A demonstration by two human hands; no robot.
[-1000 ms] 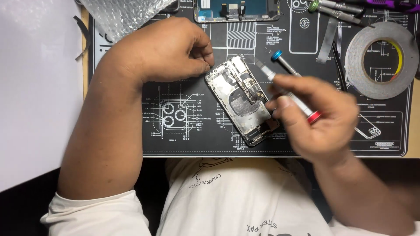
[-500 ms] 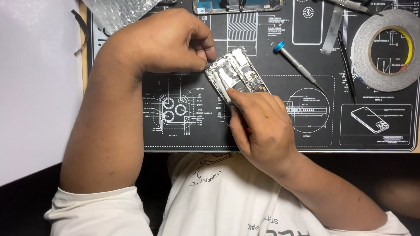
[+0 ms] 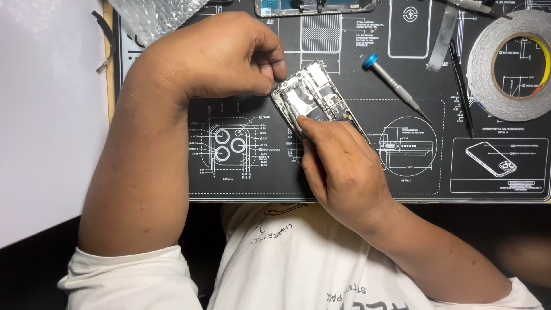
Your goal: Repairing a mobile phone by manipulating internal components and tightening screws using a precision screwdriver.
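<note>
An opened phone (image 3: 315, 95) with its metal insides showing lies tilted on a black repair mat (image 3: 247, 178). My left hand (image 3: 218, 57) pinches the phone's upper left corner between thumb and fingers. Over the phone's lower half rests my right hand (image 3: 344, 166), and its fingertips hold a thin grey metal tool (image 3: 293, 115) against the phone's left side. The lower part of the phone is hidden under that hand. A screwdriver with a blue cap (image 3: 396, 86) lies loose on the mat to the right of the phone.
A large roll of grey tape (image 3: 488, 86) sits at the mat's right, with a slim black tool (image 3: 461, 92) beside it. Another phone frame (image 3: 315, 7) lies at the top edge, bubble wrap (image 3: 155, 17) at top left, a white sheet (image 3: 51, 115) further left.
One second ago my right hand held the blue-capped screwdriver over the phone. The screwdriver now lies on the mat, and my right hand has moved onto the phone's lower half.
</note>
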